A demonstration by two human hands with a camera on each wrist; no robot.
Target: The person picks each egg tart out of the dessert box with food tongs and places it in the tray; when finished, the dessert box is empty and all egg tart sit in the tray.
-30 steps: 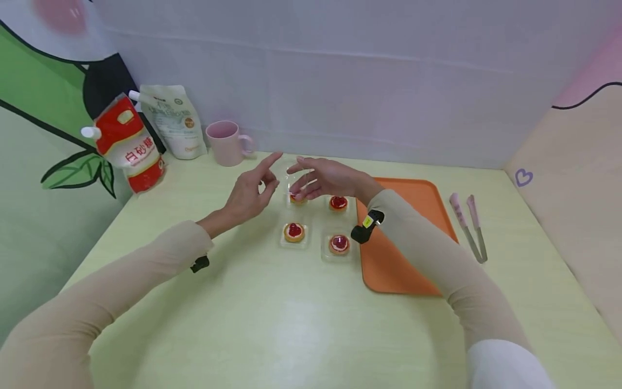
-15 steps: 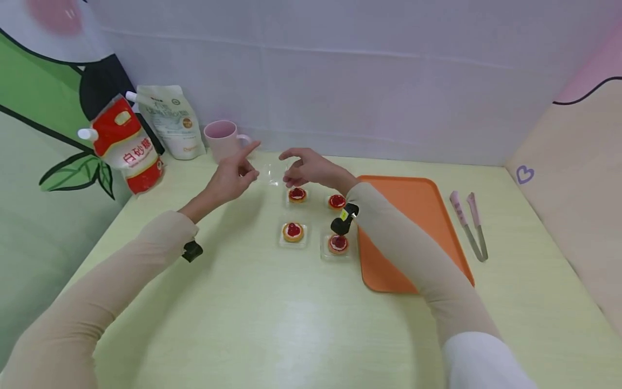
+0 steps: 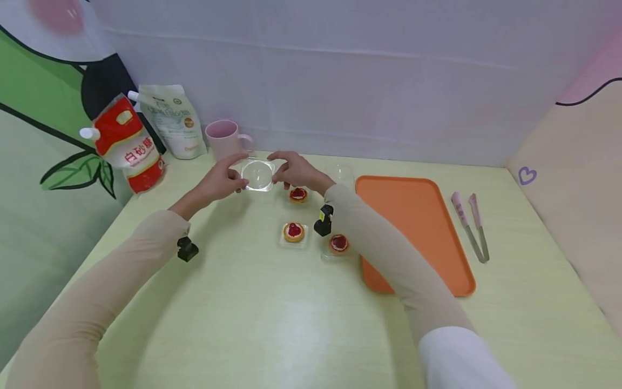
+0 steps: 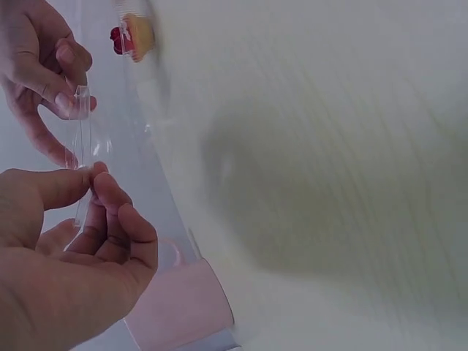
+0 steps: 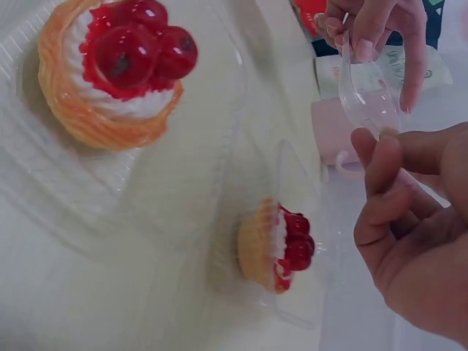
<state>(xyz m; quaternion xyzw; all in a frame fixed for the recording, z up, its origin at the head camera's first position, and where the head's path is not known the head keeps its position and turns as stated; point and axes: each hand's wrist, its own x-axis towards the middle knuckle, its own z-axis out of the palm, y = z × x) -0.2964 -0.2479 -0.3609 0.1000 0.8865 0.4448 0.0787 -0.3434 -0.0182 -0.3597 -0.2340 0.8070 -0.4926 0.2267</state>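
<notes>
Both hands pinch a square clear plastic lid (image 3: 258, 174) with a round raised middle, held above the back of the table. My left hand (image 3: 221, 179) grips its left edge between thumb and fingers. Opposite, my right hand (image 3: 300, 174) pinches the right edge; in the right wrist view this hand (image 5: 420, 219) has thumb and forefinger on the rim. Just below it stands a berry tart (image 3: 298, 195) in a clear tray. Nearer lie another tart (image 3: 293, 232) and a third tart (image 3: 339, 245), each in its own clear tray. The right sleeve covers the back right tart.
A pink mug (image 3: 224, 140) stands just behind the left hand, with a white pouch (image 3: 177, 127) and a red sugar bag (image 3: 131, 146) farther left. Under the right forearm lies an orange tray (image 3: 403, 221). Tongs (image 3: 471, 227) rest to its right. Another clear plastic piece (image 3: 345, 173) sits behind the right arm.
Both hands have moved left, away from above the back left tart, which now shows. The clear lid between them has come into plain view, tilted toward the camera.
</notes>
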